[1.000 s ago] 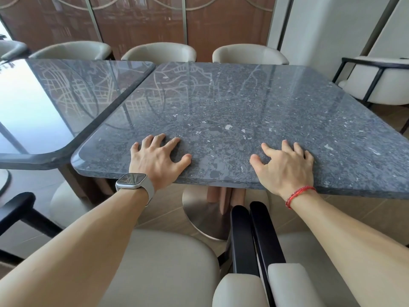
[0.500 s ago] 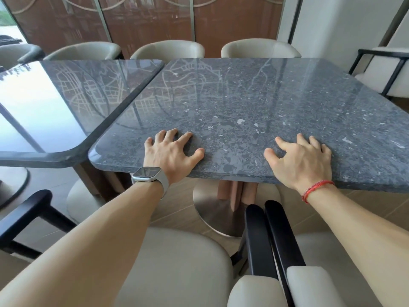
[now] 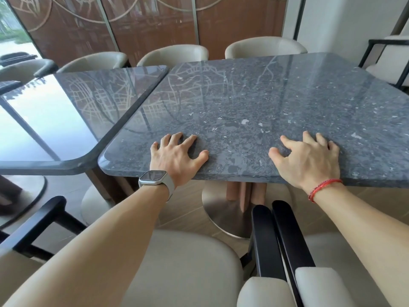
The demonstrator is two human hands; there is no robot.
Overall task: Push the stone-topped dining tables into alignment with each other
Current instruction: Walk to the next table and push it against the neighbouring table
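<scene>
Two dark grey stone-topped tables stand side by side. On the right table [image 3: 265, 103], my left hand [image 3: 174, 156] and my right hand [image 3: 307, 160] lie flat near its near edge, fingers spread, gripping nothing. The left table [image 3: 66, 120] is glossy and reflects the window. The right table's left edge runs close along the left table's right edge, with only a thin seam showing. The right table's near edge sits slightly nearer to me than the left table's.
Beige chairs [image 3: 172, 54] line the far side of both tables. Between me and the right table stand a beige seat [image 3: 188, 262] and black chair arms [image 3: 278, 240]. A round metal pedestal base [image 3: 223, 213] holds the right table. Another black-framed chair [image 3: 389, 60] stands far right.
Both hands keep the same spots on the right table. The whole scene has slid right and down in view; I cannot tell whether the table itself moved.
</scene>
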